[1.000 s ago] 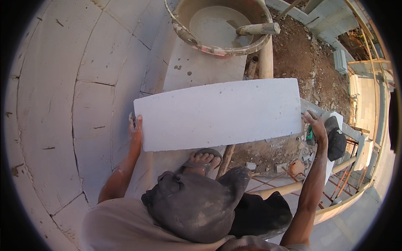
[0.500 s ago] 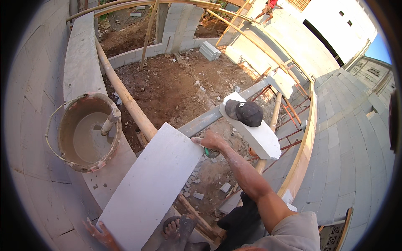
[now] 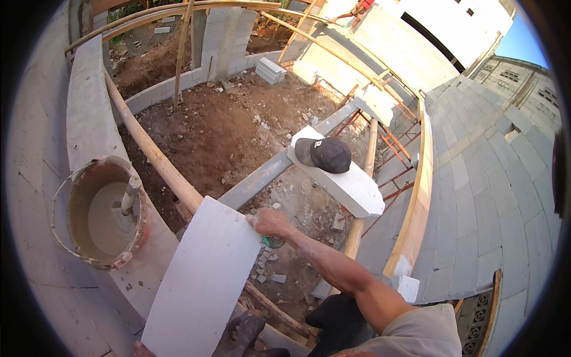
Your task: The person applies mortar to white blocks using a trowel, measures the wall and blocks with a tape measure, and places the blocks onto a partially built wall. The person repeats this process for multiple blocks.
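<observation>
A long white lightweight block (image 3: 205, 268) lies slantwise in front of me, its lower end close to the wall. My right hand (image 3: 270, 224) is closed at the block's far right corner. Just under that hand shows a green and dark object (image 3: 273, 242), mostly covered, so its kind is unclear. Only a sliver of my left hand (image 3: 141, 350) appears, at the block's lower left corner; its fingers are hidden. To the left, a mortar-smeared bucket (image 3: 144, 229) holds grey wet mix and a stick-like handle (image 3: 131, 195).
A dark cap (image 3: 331, 156) rests on another white block (image 3: 363, 196) across the poles. Bamboo poles (image 3: 151, 149) and a grey beam (image 3: 256, 181) span above rubble-strewn soil. Block walls rise at both sides. My foot (image 3: 247, 326) is beside the near block. Another person (image 3: 360, 9) is far off.
The view has shifted, so the scene sits further left. The white block and my right hand appear lower. My left hand has nearly left the picture.
</observation>
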### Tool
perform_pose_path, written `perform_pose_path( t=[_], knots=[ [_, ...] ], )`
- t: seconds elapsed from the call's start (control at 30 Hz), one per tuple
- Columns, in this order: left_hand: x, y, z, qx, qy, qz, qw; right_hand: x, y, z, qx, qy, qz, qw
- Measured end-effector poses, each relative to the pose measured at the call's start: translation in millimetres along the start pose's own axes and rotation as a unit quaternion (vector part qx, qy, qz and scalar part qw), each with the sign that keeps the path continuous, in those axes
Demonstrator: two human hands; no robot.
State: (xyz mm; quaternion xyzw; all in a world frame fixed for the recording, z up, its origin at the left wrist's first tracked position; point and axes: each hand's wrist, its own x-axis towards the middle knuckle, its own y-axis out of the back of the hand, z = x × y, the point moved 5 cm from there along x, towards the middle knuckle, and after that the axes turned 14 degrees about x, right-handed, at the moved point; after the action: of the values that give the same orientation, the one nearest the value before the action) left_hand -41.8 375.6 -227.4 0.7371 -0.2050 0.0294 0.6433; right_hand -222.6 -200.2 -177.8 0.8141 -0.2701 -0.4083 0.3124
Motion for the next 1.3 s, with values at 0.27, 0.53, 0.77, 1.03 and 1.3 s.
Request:
perform_pose_path(
  t=[0.27,0.53,0.77,1.03,1.3],
  knots=[
    [-5.5,82.4,35.1,-0.172,0.07,0.154,0.971,-41.1,42.8,-52.0,0.015,0.133,0.085,0.987],
    [10.2,134.6,258.9,-0.81,0.025,-0.083,0.579,-139.3,-73.2,-162.4,0.428,0.349,-0.159,0.819],
    [9.2,142.9,233.6,-0.725,-0.018,-0.165,0.669,-160.7,-117.7,-168.2,0.242,0.509,0.091,0.821],
    [-6.8,111.2,189.1,-0.736,0.077,-0.343,0.579,-151.8,-152.7,-139.4,0.278,0.342,-0.293,0.848],
    [-25.8,114.0,156.3,-0.654,-0.008,-0.41,0.636,-172.4,-171.7,-131.7,0.267,0.196,-0.453,0.828]
  ],
)
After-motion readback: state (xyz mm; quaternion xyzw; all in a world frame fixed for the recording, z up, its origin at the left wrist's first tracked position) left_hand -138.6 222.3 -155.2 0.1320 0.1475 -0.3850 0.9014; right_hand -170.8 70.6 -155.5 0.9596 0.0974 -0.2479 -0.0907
